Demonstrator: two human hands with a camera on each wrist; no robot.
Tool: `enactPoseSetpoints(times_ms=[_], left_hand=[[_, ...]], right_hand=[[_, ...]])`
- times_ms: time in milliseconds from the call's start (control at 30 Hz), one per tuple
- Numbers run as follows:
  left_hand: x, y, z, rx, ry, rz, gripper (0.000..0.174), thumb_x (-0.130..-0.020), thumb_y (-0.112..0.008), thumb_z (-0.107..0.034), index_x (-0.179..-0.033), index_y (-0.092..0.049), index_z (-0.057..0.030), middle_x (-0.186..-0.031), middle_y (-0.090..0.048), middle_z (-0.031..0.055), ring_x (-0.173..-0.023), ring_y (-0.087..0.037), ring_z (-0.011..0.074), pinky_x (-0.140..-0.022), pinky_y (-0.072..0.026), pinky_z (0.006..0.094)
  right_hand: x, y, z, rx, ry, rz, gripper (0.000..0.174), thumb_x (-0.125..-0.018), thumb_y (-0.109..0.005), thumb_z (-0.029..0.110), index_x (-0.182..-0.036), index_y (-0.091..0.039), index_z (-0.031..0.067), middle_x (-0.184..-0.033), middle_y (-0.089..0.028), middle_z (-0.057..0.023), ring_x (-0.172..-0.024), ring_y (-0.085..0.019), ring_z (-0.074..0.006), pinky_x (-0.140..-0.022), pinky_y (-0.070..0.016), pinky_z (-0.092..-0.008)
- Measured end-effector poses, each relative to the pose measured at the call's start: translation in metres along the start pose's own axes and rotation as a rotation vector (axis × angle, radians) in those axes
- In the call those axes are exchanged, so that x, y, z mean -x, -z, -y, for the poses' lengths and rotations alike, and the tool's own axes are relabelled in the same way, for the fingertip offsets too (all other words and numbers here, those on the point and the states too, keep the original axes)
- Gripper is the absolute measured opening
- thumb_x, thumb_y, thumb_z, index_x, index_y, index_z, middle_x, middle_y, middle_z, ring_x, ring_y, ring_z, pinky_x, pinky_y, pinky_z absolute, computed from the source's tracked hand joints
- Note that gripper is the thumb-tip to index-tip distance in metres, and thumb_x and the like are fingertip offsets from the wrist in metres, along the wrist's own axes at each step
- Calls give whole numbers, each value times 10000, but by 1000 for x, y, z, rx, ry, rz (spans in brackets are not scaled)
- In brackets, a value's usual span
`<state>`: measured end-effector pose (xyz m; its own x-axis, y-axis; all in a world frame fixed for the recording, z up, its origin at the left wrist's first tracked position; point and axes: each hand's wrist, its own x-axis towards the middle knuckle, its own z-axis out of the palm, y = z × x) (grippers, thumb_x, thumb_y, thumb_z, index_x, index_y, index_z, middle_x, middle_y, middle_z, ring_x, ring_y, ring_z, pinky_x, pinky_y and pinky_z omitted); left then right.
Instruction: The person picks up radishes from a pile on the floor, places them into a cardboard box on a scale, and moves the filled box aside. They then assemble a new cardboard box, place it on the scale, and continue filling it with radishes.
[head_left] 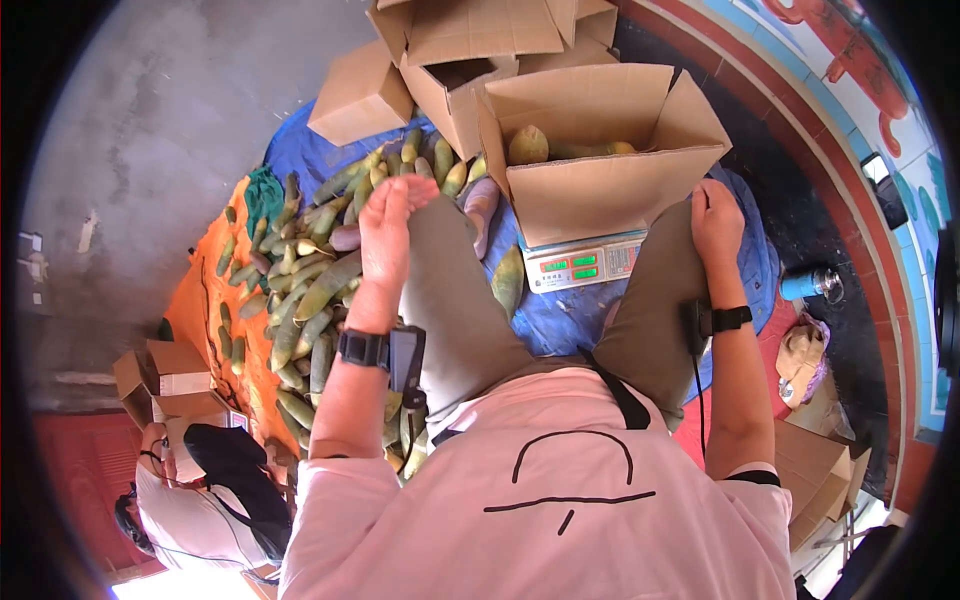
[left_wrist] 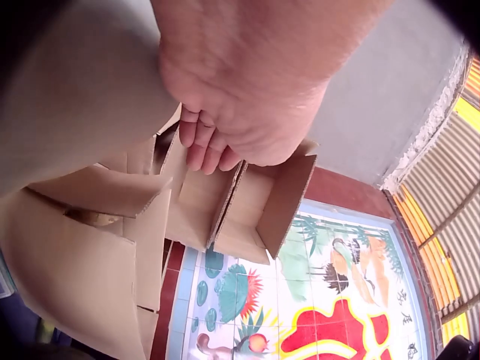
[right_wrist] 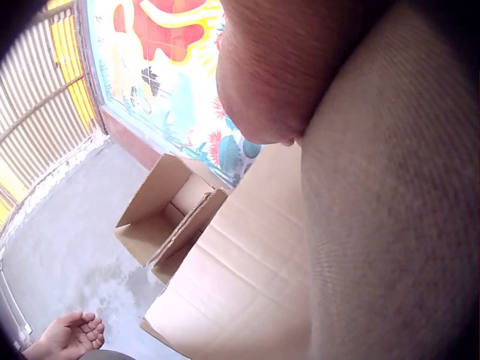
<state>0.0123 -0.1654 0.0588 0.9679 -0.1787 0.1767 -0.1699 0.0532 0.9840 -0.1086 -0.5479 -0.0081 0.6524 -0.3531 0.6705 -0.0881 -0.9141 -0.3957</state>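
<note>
My left hand (head_left: 388, 225) is at my left knee, palm turned up, its loosely curled fingers (left_wrist: 202, 142) holding nothing. At the other knee is my right hand (head_left: 718, 225), resting against the trouser leg with its fingers mostly hidden in the right wrist view. Between the knees, an open cardboard box (head_left: 605, 195) sits on a white digital scale (head_left: 585, 264) with lit green figures. Inside the box are a few yellowish-green, gourd-like vegetables (head_left: 529, 146). More long green vegetables (head_left: 325, 285) lie heaped to the left of my left leg.
Blue sheeting (head_left: 560, 312) and an orange sheet (head_left: 200, 280) cover the ground. Other cardboard boxes (head_left: 360, 95) stand beyond the scale. At right are a blue flask (head_left: 800, 285) and a tiled wall (head_left: 920, 150). Another person (head_left: 205, 500) is at lower left.
</note>
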Motion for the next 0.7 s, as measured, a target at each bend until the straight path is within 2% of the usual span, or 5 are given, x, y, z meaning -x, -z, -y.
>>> enactPoseSetpoints(times_ms=[167, 333, 400, 633, 700], left_hand=[[47, 6, -8, 34, 67, 48, 294, -959, -437, -230, -969, -586, 23, -894, -647, 115, -835, -625, 185, -787, -474, 297], [66, 20, -11, -36, 127, 27, 324, -956, -439, -269, -981, -588, 17, -900, -653, 128, -816, -634, 188, -766, -476, 289], [69, 22, -12, -41, 174, 1, 307, -957, -424, -247, -973, -582, 17, -898, -644, 127, -838, -624, 206, -790, -473, 315], [84, 28, 7, -36, 135, 28, 298, -954, -430, -237, -990, -584, 15, -901, -645, 127, -836, -620, 200, -796, -466, 310], [86, 27, 7, -24, 143, -14, 292, -953, -448, -240, -968, -599, 9, -877, -654, 106, -819, -624, 174, -768, -463, 289]], right_hand=[[3, 1, 3, 7, 2, -27, 89, -814, -561, 112, -798, -577, 26, -791, -607, -141, -751, -581, -337, -649, -462, -420], [4, -1, 3, 7, 7, -26, 85, -809, -559, 117, -799, -578, 34, -776, -605, -136, -751, -587, -325, -663, -466, -424], [4, -2, 6, -1, -2, -51, 81, -807, -559, 117, -800, -578, 39, -771, -604, -134, -748, -586, -322, -666, -467, -423], [4, -6, 14, -9, 2, -51, 57, -792, -563, 108, -794, -576, 53, -780, -601, -124, -744, -582, -312, -664, -473, -414], [5, -8, 15, -6, 5, -51, 51, -784, -565, 104, -789, -572, 54, -781, -599, -121, -749, -581, -310, -665, -473, -410]])
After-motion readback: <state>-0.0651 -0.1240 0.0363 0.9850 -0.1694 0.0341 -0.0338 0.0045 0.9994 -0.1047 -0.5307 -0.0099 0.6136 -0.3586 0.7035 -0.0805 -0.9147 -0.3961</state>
